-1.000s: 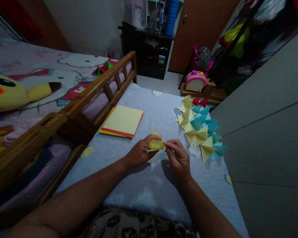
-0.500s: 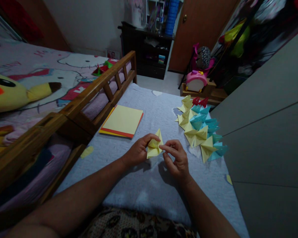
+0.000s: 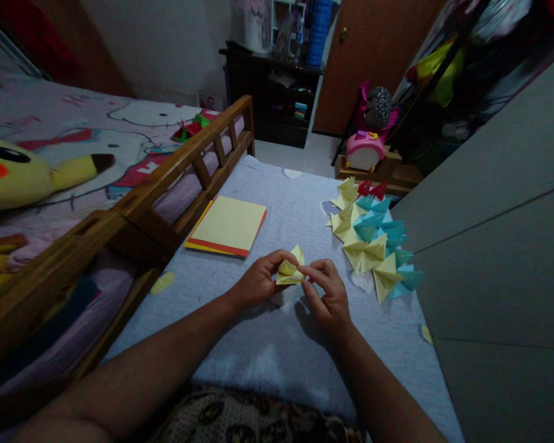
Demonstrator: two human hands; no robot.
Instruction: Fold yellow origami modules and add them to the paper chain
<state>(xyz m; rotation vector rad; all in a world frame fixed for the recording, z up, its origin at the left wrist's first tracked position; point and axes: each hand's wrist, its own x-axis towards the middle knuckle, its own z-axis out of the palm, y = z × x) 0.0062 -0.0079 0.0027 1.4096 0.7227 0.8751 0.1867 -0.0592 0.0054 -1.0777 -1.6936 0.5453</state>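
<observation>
A partly folded piece of yellow origami paper (image 3: 290,274) is held between my two hands above the bed's pale blue sheet (image 3: 277,351). My left hand (image 3: 261,278) pinches its left side, with the thumb along the top. From the right, my right hand (image 3: 327,292) grips the paper's right edge between fingertips and thumb. One pointed corner stands up at the back, and the front flap bulges. Behind my left hand lies a stack of square paper (image 3: 228,224), pale yellow on top with red and orange edges showing.
To the right stand several folded yellow pieces (image 3: 364,252), teal pieces (image 3: 376,224) and red pieces (image 3: 372,189). A wooden bed rail (image 3: 180,166) runs along the left, with a yellow plush toy (image 3: 23,172) beyond it. A pale cabinet (image 3: 503,264) borders the right side.
The yellow paper has tilted and its front has folded up, so it looks shorter and more bulged. My right fingers have shifted slightly and now take hold of its right edge.
</observation>
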